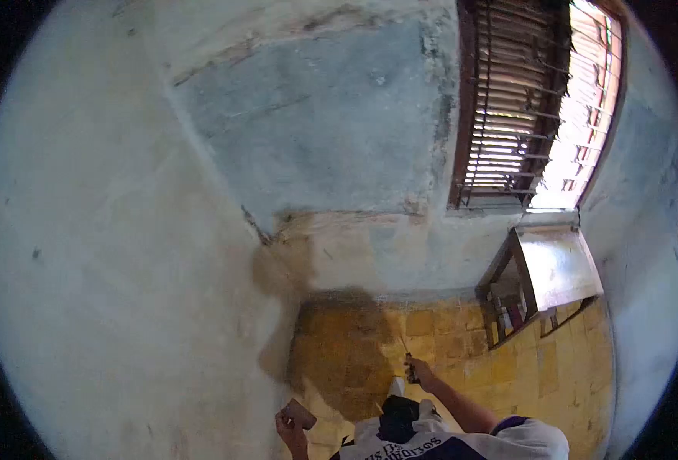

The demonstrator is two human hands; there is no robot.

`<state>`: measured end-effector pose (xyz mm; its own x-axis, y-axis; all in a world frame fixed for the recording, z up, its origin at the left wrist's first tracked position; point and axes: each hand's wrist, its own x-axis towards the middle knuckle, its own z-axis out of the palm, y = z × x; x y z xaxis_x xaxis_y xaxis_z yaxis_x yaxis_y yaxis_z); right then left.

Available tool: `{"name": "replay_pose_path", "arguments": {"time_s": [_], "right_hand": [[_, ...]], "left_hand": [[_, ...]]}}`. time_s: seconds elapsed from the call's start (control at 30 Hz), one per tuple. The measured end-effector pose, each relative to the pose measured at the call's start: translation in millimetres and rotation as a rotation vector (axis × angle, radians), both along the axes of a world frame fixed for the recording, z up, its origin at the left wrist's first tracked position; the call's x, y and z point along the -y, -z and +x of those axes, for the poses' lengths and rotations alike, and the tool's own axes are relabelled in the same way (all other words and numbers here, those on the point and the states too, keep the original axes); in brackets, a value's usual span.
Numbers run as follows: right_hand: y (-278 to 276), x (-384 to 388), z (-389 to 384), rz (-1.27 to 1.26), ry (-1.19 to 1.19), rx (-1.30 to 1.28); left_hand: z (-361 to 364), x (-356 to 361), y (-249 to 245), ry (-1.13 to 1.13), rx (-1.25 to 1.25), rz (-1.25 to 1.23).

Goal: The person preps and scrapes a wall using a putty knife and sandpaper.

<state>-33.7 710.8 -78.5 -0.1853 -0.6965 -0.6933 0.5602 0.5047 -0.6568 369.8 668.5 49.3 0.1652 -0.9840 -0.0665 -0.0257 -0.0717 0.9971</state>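
Note:
My left hand [287, 426], low in the view beside the left wall, is closed on the edge of a flat brown rectangular piece [300, 414]; its exact kind cannot be made out. My right hand [423, 374] is out in front of my body over the floor. Its fingers are wrapped round the dark handle of a slim hand tool [410, 368]. A thin light shaft or blade points up and forward from that handle, too small to name. Both hands are apart from the walls.
Plaster walls meet in a corner; the left wall [124, 230] is close, and the far one has a worn blue-grey patch [323, 115]. A small table [557, 264] stands under the barred, shuttered window [507, 107]. Yellow tiles [507, 368] cover the floor.

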Motion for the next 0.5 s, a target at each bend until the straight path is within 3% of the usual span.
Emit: {"name": "replay_pose_path", "arguments": {"time_s": [0.03,0.2,0.27,0.33,0.43,0.5], "right_hand": [[-1.3,17.5,-2.2,-0.017,-0.051,0.015],[1.9,98.2,-14.4,-0.163,0.2,0.266],[14.2,125.2,-18.2,-0.208,0.292,0.338],[13.8,142.9,-23.8,-0.157,0.286,0.25],[-10.8,162.9,-29.3,-0.079,0.264,0.013],[-48.4,172.2,-12.1,-0.241,0.487,-0.151]], "left_hand": [[0.8,15.4,4.8,0.008,0.044,-0.027],[-31.7,79.0,11.9,0.117,0.095,-0.113],[-53.1,106.4,5.2,0.163,0.079,-0.014],[-60.4,135.4,9.6,0.255,0.057,0.062],[-88.2,182.7,1.1,0.316,0.299,0.049],[-109.2,215.5,-2.7,0.389,0.222,0.018]]}}
